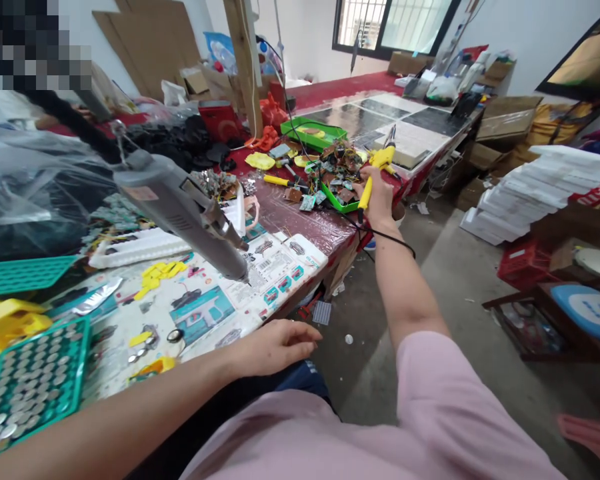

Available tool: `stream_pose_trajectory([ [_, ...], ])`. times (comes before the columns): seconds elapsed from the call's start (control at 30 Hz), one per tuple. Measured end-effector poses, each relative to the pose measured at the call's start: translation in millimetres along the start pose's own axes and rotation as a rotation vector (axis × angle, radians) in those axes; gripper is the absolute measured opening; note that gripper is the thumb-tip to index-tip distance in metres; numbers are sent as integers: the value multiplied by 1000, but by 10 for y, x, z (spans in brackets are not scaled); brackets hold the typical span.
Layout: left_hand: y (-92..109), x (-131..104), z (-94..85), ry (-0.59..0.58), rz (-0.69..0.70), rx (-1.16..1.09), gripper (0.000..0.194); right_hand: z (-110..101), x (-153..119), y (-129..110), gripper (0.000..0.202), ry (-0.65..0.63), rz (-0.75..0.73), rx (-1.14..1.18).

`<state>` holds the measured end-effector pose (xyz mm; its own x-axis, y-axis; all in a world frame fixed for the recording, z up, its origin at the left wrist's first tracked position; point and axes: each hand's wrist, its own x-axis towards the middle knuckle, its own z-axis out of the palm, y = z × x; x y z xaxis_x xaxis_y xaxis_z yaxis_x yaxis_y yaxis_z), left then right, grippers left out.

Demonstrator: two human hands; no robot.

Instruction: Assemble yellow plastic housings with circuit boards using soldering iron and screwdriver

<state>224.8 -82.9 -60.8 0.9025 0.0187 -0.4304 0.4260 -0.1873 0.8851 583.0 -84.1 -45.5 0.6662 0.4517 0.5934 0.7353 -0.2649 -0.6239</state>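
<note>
My right hand (380, 195) is stretched out over the far part of the bench, closed around a yellow soldering gun (381, 158). The tool's metal tip points up and away, and its black cord hangs across my wrist. Beside that hand lies a green tray (344, 202) heaped with small circuit boards and wires (337, 167). Near my lap, at the front edge of the bench, my left hand (275, 345) hangs with loosely bent fingers and holds nothing. A grey electric screwdriver (180, 212) is suspended above the printed sheet to its left.
A teal tray of round metal cells (30, 380) sits at the lower left, near yellow plastic parts (161, 275). Another green tray (315, 133) stands farther back. Stacked white boxes (540, 193) and a blue-topped stool (587, 310) occupy the right side.
</note>
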Motion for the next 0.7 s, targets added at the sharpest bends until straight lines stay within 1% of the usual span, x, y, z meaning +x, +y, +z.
stream_pose_trajectory([
  [0.07,-6,1,-28,0,-1,14,37,96,103,18,33,-30,17,-95],
  [0.17,-21,21,-60,5,-7,-2,35,176,228,-12,30,7,72,-91],
  [0.27,-36,39,-80,13,-17,-88,34,139,322,-96,26,65,71,-32],
  [0.37,-5,84,-99,64,-39,-256,29,17,329,-219,25,96,19,26],
  [0.47,100,190,-126,173,-59,-474,17,-80,229,-347,21,92,-36,95],
  [0.57,254,338,-168,299,-94,-750,5,-84,57,-462,21,64,-64,141],
  [0.7,442,551,-231,391,-74,-946,16,0,-221,-607,22,5,-130,198],
])
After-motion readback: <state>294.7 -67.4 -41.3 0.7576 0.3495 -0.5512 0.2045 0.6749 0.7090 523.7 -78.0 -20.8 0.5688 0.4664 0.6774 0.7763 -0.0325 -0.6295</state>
